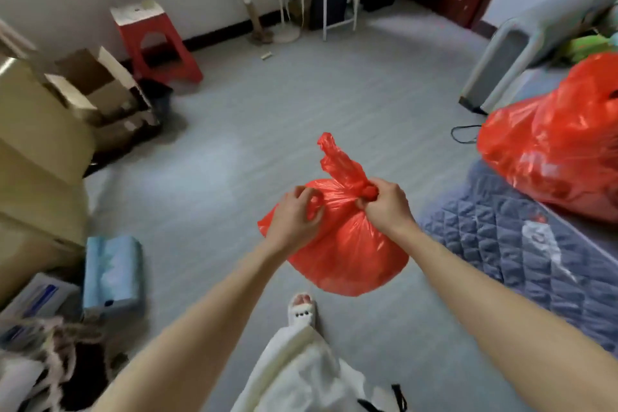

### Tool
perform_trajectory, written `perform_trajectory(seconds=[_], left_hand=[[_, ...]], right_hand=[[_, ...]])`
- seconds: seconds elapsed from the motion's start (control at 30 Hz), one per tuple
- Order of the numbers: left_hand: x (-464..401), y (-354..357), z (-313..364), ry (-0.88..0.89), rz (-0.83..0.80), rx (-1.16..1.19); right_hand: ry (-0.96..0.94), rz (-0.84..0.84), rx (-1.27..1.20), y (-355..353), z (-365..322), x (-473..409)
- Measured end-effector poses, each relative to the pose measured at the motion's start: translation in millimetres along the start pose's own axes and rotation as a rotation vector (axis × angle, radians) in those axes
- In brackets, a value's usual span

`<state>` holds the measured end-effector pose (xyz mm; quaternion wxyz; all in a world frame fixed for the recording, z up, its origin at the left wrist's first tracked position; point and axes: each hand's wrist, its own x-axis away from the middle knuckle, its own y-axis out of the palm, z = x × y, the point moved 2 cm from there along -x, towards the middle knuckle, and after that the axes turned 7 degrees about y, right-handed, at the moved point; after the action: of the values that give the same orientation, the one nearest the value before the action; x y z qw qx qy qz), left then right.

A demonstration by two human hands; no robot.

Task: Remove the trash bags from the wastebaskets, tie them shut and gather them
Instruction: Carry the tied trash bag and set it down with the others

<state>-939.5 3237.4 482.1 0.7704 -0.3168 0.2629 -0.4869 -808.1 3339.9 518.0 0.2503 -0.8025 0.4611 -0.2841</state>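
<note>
Over the grey floor (267, 130), at mid-room, a person holds a small red bag (347, 244) in the air above a slippered foot (302, 306). Left hand (294, 217) curls round a gathered ear at the bag's 10 o'clock; right hand (384, 202) pinches the twisted neck at 1 o'clock, its loose tail standing up. A bigger red bag (555, 147) lies on the quilted mattress (508, 244) at 3 o'clock, well apart.
</note>
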Motion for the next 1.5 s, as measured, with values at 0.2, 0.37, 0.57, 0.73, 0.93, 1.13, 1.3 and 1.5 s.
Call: perform_trajectory(seconds=[0.2, 0.37, 0.57, 0.73, 0.93, 1.13, 1.3, 1.5], left_hand=[[-263, -24, -25, 0.047, -0.055, -0.022], [-459, -6, -38, 0.153, -0.083, -0.035], [-711, 37, -45, 0.163, -0.124, -0.024], [-913, 50, -22, 0.200, -0.178, -0.053], [-1134, 108, -8, 0.315, -0.218, -0.099], [-1368, 191, 44, 0.448, -0.350, -0.106], [-1524, 254, 122, 0.576, -0.452, -0.105], [-1701, 402, 212, 0.648, -0.547, -0.061]], right_hand=[[0.048, 0.081, -0.014, -36, -73, -231], [0.080, 0.130, -0.015, -75, -98, -418], [0.097, 0.127, 0.010, -130, -113, -662], [0.107, 0.161, 0.018, -203, -137, -837], [0.205, 0.219, -0.010, -269, -120, -1041], [0.342, 0.285, -0.046, -360, -83, -1244], [0.430, 0.400, -0.101, -457, -51, -1360], [0.551, 0.530, -0.197, -579, 43, -1514]])
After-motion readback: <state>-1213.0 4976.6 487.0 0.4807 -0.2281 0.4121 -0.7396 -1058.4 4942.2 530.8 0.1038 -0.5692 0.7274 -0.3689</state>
